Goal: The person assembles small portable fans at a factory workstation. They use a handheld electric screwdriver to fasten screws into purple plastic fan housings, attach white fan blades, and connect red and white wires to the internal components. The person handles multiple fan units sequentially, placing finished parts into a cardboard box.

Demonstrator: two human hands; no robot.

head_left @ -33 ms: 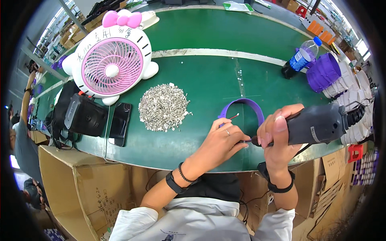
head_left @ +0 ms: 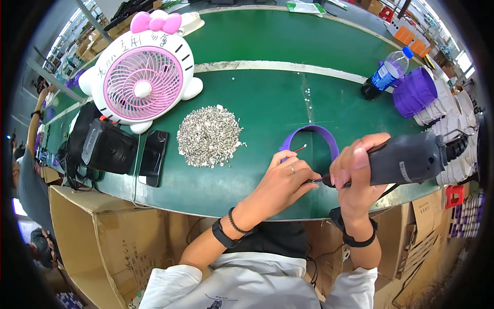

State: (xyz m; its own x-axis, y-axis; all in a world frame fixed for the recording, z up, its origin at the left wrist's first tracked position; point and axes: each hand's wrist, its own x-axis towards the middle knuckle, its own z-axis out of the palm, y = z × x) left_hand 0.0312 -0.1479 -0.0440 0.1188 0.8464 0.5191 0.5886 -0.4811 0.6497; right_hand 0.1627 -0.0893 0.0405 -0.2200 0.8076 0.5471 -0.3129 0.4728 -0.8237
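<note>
My left hand (head_left: 285,177) pinches the near part of a purple plastic ring (head_left: 331,140) between thumb and fingers, close to the table's front edge. A short thin red-and-white wire (head_left: 301,148) sticks up inside the ring. My right hand (head_left: 355,170) is wrapped round a dark grey corded electric screwdriver (head_left: 404,159), held nearly level. Its tip points left and meets the ring at my left fingertips; the exact contact and any screw there are hidden by the fingers. To the left of the ring lies a heap of small silver screws (head_left: 210,136).
A pink-and-white fan (head_left: 143,89) stands at the far left, with a black box-shaped device (head_left: 110,147) and a phone (head_left: 153,159) nearer. At right are a bottle of dark drink (head_left: 382,78), stacked purple rings (head_left: 415,93) and white rings (head_left: 453,136). A cardboard box (head_left: 77,216) sits below left.
</note>
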